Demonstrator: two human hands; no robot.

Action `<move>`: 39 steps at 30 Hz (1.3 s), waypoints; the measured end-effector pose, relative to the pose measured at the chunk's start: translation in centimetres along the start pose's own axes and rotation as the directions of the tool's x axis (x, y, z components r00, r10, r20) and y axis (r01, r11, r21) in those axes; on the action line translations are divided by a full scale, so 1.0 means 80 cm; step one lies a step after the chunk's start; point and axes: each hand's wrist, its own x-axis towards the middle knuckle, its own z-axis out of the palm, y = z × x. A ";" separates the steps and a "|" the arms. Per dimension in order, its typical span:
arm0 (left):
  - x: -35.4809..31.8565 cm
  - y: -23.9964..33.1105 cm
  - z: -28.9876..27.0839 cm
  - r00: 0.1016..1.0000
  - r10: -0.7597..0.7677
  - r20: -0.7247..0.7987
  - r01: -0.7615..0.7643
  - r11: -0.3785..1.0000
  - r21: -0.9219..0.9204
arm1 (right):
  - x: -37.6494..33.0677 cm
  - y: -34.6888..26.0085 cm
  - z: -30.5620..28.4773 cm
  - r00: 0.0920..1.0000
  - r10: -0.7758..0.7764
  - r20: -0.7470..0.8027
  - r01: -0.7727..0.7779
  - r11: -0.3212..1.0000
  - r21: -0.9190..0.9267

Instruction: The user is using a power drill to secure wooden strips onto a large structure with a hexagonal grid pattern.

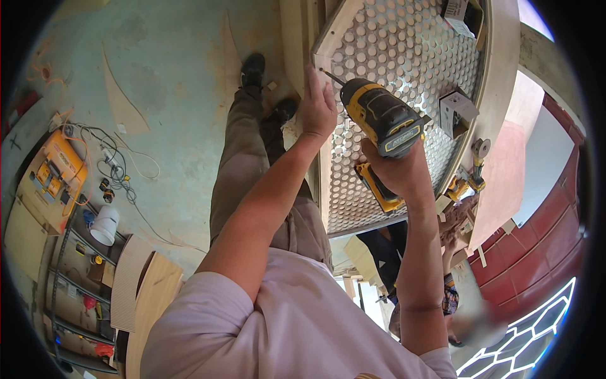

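Yellow-black cordless drill (384, 120) sitting at 1 o'clock of centre, bit pressing the wooden frame edge (325, 47) of the perforated panel (404, 57). Right hand (396, 169) gripping its handle; left hand (317, 104) pinching at the bit tip, at 11 o'clock of the drill.

Bright daylight — fisheye-bent, dark rim

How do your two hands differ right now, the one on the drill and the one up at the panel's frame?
The right hand is wrapped around the grip of the yellow-and-black drill; the left hand holds no tool and pinches at the wooden frame beside the drill bit's tip. The left hand reaches higher and nearer the frame corner; the right hand sits lower, over the perforated panel. Both are bare and raised.
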 end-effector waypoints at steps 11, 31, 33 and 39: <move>0.007 -0.011 -0.008 0.997 0.067 0.043 -0.069 0.997 0.023 | 0.012 -0.010 -0.012 0.995 -0.053 0.085 0.058 0.997 -0.052; -0.166 0.000 -0.107 0.542 -0.486 0.686 0.362 0.871 0.332 | 0.020 0.010 -0.037 0.993 0.080 0.086 -0.065 0.984 -0.165; -0.194 -0.004 -0.103 0.439 -0.532 0.724 0.334 0.845 0.418 | 0.022 0.012 -0.036 0.992 0.085 0.096 -0.065 0.979 -0.195; -0.225 -0.011 -0.089 0.272 -0.680 0.681 0.535 0.695 0.480 | 0.023 -0.001 -0.033 0.990 -0.036 0.136 0.066 0.973 -0.223</move>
